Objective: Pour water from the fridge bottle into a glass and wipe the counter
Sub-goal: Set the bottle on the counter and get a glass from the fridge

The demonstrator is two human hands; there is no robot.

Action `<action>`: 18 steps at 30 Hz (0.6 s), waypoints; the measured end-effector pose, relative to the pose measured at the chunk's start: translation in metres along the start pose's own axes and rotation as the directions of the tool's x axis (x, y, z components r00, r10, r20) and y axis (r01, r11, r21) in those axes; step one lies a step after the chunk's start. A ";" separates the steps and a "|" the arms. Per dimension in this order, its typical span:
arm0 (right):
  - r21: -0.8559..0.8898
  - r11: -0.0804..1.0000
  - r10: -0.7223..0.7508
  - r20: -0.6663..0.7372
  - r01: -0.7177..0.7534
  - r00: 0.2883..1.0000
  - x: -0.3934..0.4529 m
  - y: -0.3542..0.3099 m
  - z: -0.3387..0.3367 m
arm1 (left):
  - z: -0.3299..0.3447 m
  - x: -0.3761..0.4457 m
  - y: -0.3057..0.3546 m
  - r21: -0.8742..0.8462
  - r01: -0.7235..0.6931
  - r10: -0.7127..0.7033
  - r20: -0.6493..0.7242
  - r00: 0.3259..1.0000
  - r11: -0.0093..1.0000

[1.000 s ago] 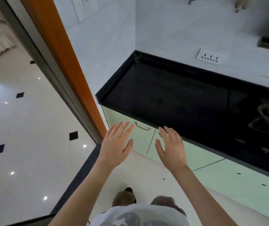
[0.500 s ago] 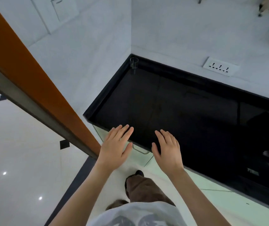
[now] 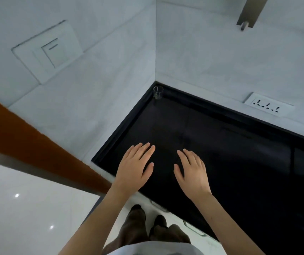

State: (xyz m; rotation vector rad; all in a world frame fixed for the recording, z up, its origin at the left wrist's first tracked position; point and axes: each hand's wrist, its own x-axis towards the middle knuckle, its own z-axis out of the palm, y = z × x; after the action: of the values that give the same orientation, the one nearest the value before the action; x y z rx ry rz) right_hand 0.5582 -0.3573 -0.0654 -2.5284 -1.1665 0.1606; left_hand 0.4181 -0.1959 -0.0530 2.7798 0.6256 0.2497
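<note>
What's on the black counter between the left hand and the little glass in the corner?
Nothing: in the head view only bare black counter lies between the left hand and the glass.

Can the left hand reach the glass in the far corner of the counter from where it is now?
Probably yes. The left hand is open over the black counter, and nothing lies between it and the glass, which stands upright in the far corner. The person may need to lean forward, since the glass is well beyond the fingertips.
</note>
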 end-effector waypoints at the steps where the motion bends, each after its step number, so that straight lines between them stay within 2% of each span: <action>1: -0.004 1.000 0.000 -0.008 0.000 1.000 0.008 0.000 0.000 | -0.001 0.008 -0.003 0.003 -0.005 0.005 -0.003 1.000 1.000; 10: 0.023 1.000 0.009 -0.065 -0.008 0.998 0.089 -0.009 -0.003 | -0.005 0.097 -0.033 -0.019 -0.069 0.068 -0.031 0.997 0.997; 18: 0.042 0.999 0.006 -0.115 -0.002 0.993 0.179 -0.021 -0.005 | -0.007 0.182 -0.062 -0.159 -0.013 -0.006 -0.117 0.993 0.987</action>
State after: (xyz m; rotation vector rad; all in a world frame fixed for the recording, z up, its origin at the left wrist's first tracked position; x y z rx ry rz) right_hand 0.6617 -0.2107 -0.0459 -2.4683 -1.1020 0.0384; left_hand 0.5546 -0.0605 -0.0457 2.6267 0.6000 0.4463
